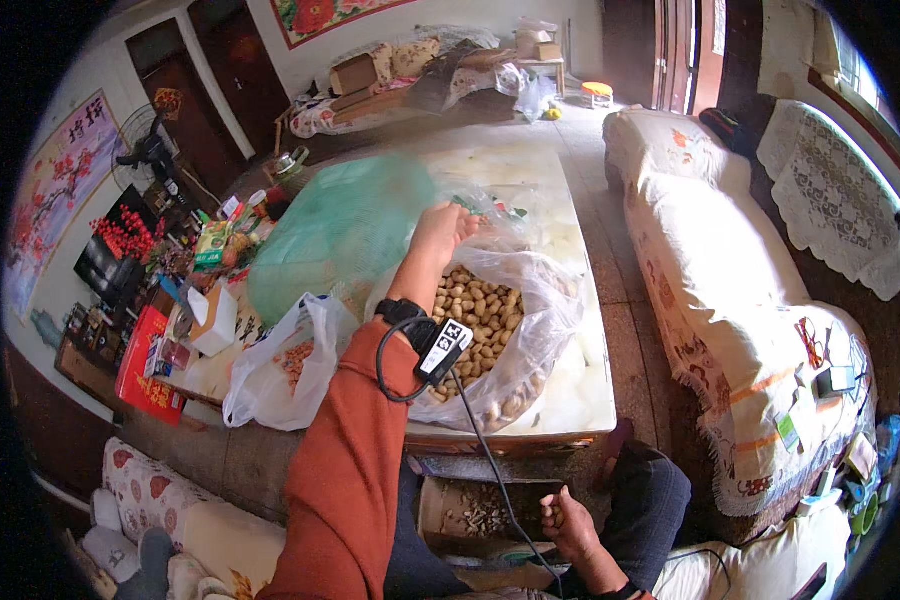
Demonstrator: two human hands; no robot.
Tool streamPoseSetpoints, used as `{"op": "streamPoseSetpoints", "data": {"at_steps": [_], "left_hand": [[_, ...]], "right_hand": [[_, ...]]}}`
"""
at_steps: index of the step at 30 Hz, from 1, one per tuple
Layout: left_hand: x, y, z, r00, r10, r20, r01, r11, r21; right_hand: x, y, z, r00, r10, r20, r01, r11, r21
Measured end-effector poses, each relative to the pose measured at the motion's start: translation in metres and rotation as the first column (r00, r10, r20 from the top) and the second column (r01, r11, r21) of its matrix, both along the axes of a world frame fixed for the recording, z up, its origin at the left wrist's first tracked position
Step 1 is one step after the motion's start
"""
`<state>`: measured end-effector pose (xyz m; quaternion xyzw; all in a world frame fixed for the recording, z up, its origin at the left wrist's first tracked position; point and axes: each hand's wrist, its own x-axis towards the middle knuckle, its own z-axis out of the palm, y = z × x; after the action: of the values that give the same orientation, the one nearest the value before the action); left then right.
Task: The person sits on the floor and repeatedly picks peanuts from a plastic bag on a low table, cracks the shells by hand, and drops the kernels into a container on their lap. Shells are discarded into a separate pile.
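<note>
My left hand (444, 226) reaches over the table to the rim of a clear plastic bag (506, 217), fingers bent inward; whether anything is between them I cannot tell. Below that wrist lies a large open plastic bag (551, 322) full of unshelled peanuts (484, 315). A white plastic bag (251, 379) with shelled reddish peanuts (295, 364) stands to its left. My right hand (570, 525), low beside my knee, has its fingers curled around unshelled peanuts. Left of it, a box (442, 514) on the floor holds broken peanut shells (484, 517).
A green mesh food cover (337, 225) takes up the table's left part, near a tissue box (215, 322). The table's front edge (510, 442) is close to my knees. A cloth-covered sofa (720, 247) stands at right. A black cable (487, 450) hangs from my left wrist.
</note>
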<state>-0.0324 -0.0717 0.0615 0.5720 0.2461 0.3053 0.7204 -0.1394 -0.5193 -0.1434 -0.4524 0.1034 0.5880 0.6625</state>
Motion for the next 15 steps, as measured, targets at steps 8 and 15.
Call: {"op": "streamPoseSetpoints", "data": {"at_steps": [8, 15], "left_hand": [[-0.045, -0.07, 0.019, 0.991, -0.082, 0.107, 0.079, 0.996, 0.029], [-0.175, -0.229, -0.019, 0.893, -0.389, -0.227, 0.435, 0.875, 0.211]], "right_hand": [[-0.003, 0.012, 0.01, 0.999, 0.043, -0.028, -0.034, 0.966, 0.255], [-0.008, 0.011, 0.016, 0.904, -0.119, -0.411, 0.348, 0.764, 0.544]]}}
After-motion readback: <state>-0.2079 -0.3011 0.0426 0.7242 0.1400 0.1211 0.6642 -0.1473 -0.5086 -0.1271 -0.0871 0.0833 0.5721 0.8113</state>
